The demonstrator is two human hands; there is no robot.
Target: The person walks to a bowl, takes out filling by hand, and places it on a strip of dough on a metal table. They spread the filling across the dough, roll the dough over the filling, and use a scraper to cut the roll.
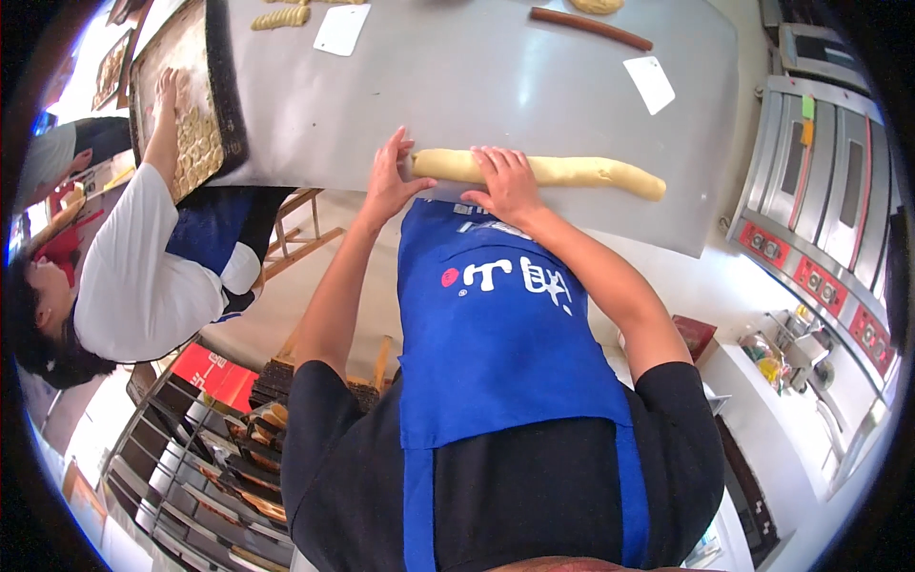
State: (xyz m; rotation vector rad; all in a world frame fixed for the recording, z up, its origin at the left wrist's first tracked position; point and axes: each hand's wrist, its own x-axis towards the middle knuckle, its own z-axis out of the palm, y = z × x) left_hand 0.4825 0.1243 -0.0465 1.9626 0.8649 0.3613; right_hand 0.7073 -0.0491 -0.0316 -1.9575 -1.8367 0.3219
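Note:
A long, pale yellow roll of dough [572,172] lies crosswise near the front edge of the metal table. My left hand [391,178] is at the roll's left end, fingers stretched and thumb apart, curved around the end with nothing gripped. My right hand [505,181] rests on top of the roll, left of its middle, with the fingers laid over it and the thumb out to the side. The right part of the dough bends slightly toward me and has a small crease in its surface.
On the table's far side are a brown rolling pin [591,29], white scrapers [340,30] [649,85] and more dough pieces [281,18]. A co-worker [143,257] reaches over a tray [214,91] of small dough pieces at left. Ovens [810,181] stand at right, a tray rack [191,486] lower left.

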